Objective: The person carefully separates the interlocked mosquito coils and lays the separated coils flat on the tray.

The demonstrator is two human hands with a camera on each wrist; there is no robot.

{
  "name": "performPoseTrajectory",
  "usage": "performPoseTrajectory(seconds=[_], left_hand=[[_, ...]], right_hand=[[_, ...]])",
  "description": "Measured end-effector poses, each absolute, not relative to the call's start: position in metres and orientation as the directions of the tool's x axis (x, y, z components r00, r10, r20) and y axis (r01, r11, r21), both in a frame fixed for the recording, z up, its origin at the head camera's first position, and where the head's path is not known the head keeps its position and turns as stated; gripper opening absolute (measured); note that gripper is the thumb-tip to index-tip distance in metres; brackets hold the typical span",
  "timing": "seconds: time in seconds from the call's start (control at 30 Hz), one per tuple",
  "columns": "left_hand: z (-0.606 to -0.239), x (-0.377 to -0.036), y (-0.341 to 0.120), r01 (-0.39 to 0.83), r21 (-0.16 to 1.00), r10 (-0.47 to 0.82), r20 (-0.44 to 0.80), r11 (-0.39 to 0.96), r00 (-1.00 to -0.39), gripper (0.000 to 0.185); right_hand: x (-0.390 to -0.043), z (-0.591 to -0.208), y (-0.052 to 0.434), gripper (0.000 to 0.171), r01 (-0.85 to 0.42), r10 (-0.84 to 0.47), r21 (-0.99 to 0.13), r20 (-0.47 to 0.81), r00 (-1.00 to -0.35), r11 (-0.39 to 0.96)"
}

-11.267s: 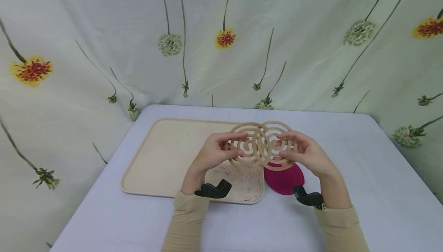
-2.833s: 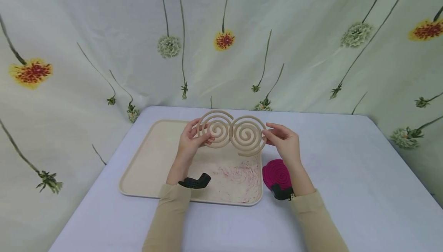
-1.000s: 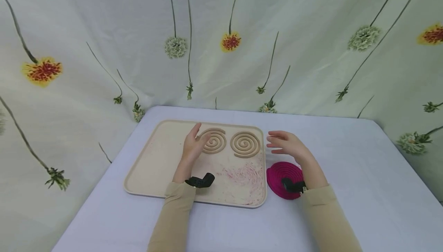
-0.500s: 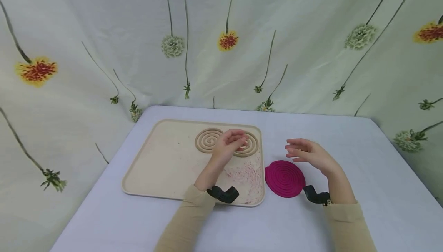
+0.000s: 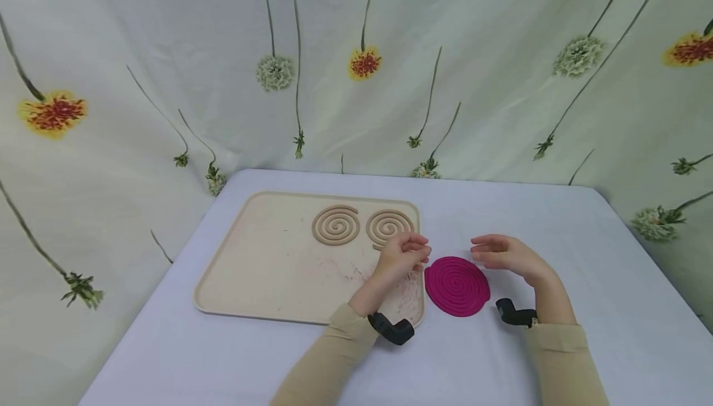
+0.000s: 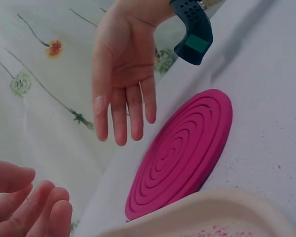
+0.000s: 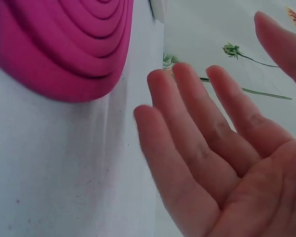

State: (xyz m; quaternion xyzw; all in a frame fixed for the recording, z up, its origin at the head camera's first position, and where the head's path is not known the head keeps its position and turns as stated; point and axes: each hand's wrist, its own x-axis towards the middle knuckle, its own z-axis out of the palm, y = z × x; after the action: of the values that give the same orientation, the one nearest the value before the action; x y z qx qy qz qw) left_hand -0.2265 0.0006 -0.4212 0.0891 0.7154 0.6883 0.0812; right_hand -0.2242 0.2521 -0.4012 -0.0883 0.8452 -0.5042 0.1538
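Observation:
In the head view, my left hand hovers over the tray's right edge, fingers loosely bent and holding nothing. My right hand hangs over the table with relaxed fingers, just right of a flat magenta mosquito coil. Two tan mosquito coils lie side by side in the tray; the left hand overlaps the near edge of the right one. From the left wrist, the magenta coil shows below the right hand's straight fingers. The right wrist view has that hand spread and bare beside the coil.
A beige tray covers the table's left middle, with magenta crumbs scattered at its right end. The white-covered table extends to the right. A flowered cloth hangs behind it.
Earlier, both hands held the two tan coils overlapping, then drew them apart. The coils were laid in the tray and let go. Since then, both hands have moved right, toward the magenta coil.

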Motion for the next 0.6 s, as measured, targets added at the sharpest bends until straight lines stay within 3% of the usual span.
performPoseTrajectory(seconds=[0.6], left_hand=[[-0.437,-0.221,0.006,0.031,0.996,0.296,0.005,0.081,-0.955,0.020]], right_hand=[[-0.234,-0.425,0.254,0.058,0.110,-0.320,-0.897,-0.264,-0.910,0.428]])
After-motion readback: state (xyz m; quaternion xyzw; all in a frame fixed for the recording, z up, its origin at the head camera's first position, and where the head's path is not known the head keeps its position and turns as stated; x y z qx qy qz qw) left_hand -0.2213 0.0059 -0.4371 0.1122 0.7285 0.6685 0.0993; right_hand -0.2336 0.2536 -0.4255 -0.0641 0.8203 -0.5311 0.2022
